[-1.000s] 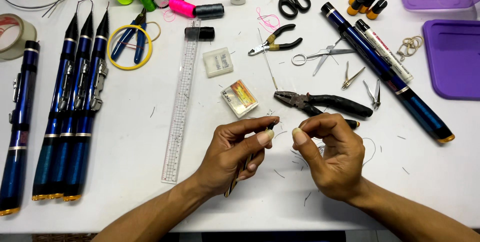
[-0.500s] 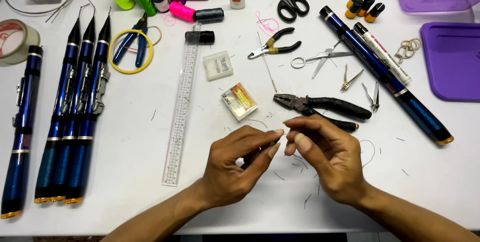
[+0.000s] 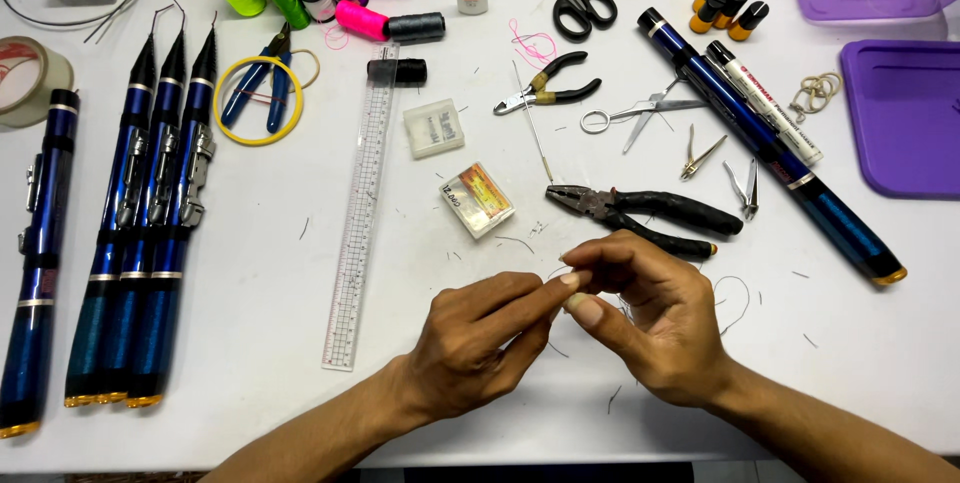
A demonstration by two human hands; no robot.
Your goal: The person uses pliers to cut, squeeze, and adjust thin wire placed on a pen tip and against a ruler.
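Both hands meet fingertip to fingertip just below the black-handled steel combination pliers (image 3: 645, 211). The left hand (image 3: 480, 343) and right hand (image 3: 650, 328) pinch together on something very fine, likely a thin dark thread (image 3: 735, 293) whose loose loop trails right of the right hand; what sits between the fingertips is too small to tell. The pliers' long axis runs left-right, nose pointing left; the right hand lies nearer them.

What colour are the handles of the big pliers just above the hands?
The pliers have black handles with small orange tips, clearest in the head view.
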